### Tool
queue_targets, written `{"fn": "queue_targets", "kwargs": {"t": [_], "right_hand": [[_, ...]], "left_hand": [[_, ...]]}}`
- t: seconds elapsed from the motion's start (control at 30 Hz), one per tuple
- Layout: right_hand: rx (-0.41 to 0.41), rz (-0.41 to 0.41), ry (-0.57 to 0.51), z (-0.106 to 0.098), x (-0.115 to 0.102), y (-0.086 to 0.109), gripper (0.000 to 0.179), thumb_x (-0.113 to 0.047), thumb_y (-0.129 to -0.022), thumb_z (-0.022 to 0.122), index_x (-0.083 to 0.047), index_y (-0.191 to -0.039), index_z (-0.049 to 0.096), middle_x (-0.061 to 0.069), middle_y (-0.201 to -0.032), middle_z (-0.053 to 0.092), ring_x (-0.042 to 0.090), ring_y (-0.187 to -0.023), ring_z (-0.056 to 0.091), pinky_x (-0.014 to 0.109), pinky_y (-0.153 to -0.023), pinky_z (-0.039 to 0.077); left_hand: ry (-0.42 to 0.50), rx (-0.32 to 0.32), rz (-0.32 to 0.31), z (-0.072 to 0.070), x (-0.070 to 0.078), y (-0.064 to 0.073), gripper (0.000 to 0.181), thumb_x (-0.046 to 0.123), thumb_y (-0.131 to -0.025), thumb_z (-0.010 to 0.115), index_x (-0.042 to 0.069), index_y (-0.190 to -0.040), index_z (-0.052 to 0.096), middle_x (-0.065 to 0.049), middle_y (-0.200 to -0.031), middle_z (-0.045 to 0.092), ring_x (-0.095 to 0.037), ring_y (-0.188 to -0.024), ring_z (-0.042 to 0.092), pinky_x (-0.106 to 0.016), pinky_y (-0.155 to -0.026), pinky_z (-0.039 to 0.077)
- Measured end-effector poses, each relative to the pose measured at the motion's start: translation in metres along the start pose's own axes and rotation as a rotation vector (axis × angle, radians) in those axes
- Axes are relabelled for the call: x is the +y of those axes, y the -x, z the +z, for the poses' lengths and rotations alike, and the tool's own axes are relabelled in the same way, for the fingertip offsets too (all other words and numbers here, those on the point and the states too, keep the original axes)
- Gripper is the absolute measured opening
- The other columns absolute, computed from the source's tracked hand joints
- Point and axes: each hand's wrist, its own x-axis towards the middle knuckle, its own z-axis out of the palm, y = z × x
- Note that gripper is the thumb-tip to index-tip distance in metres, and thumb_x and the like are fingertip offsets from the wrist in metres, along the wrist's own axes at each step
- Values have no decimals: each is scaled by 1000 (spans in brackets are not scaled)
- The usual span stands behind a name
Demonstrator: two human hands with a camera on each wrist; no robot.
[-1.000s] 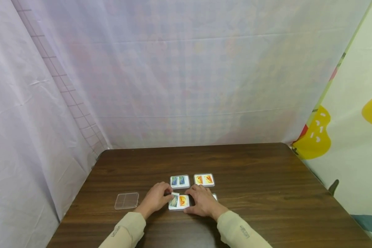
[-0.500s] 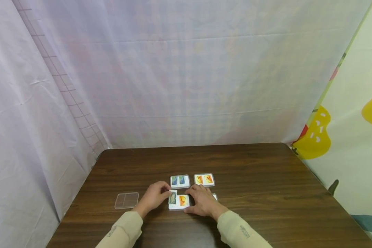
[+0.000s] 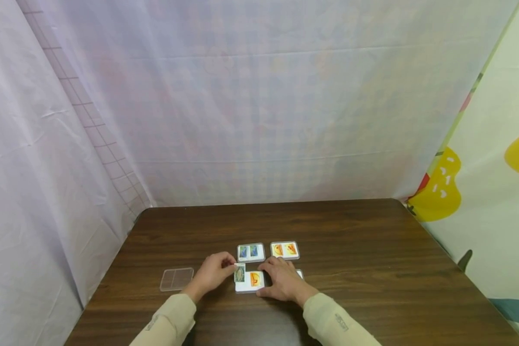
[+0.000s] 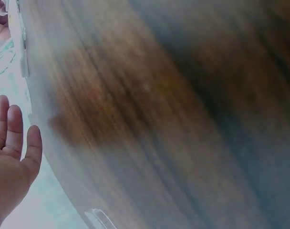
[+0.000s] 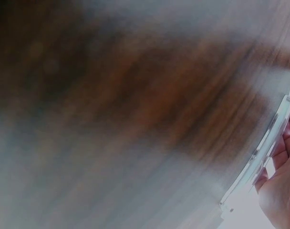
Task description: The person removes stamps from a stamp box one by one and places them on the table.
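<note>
In the head view my left hand (image 3: 213, 274) pinches a small stamp with a green picture (image 3: 240, 274) by its left side, over the left part of a shallow case with a white insert (image 3: 250, 289). An orange stamp (image 3: 255, 279) lies on the right half of that insert. My right hand (image 3: 284, 282) holds the case by its right side, thumb at the near edge and fingers at the far edge. The left wrist view catches my left fingers (image 4: 14, 129) at its border. In the right wrist view my right hand (image 5: 281, 186) is beside a clear case edge (image 5: 259, 152).
Behind stand a case with two blue-green stamps (image 3: 251, 253) and one with two orange stamps (image 3: 285, 250). Another case (image 3: 300, 274) is mostly hidden by my right hand. A clear lid-like plastic piece (image 3: 177, 279) lies left on the brown table (image 3: 372, 269).
The left hand has drawn the green stamp up and to the left, so more of the white insert shows beneath it. My right hand has stayed in place on the case.
</note>
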Motion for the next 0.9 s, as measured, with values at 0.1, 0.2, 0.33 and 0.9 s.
{"fn": "queue_targets", "kwargs": {"t": [0.1,0.2,0.33,0.9], "right_hand": [[-3,3,-1,0,0,0,61,-47,-77,81,-9,-121,65,6,-119,58,27,-113,53,49,-95,40],[-4,4,0,0,0,0,61,-47,-77,81,-9,-121,65,6,-119,58,27,-113,53,49,-95,40],[-8,7,-3,0,1,0,60,-47,-77,81,-9,-121,65,6,-119,57,27,-113,52,49,-95,40],[-6,-5,3,1,2,0,61,-47,-78,80,-9,-123,64,6,-120,57,28,-115,51,49,-97,39]], "left_hand": [[4,9,-3,-1,0,0,4,9,-89,71,8,-90,68,2,-83,63,-14,-80,56,-36,-75,47],[6,18,-9,-2,0,0,3,9,-89,71,8,-90,68,2,-83,63,-15,-80,56,-36,-76,47],[19,22,-26,-5,1,0,4,9,-89,71,8,-89,68,2,-84,64,-14,-81,57,-36,-76,48],[38,52,-41,-31,-8,8,4,9,-89,70,7,-86,68,3,-83,64,-13,-80,56,-34,-77,47]]}}
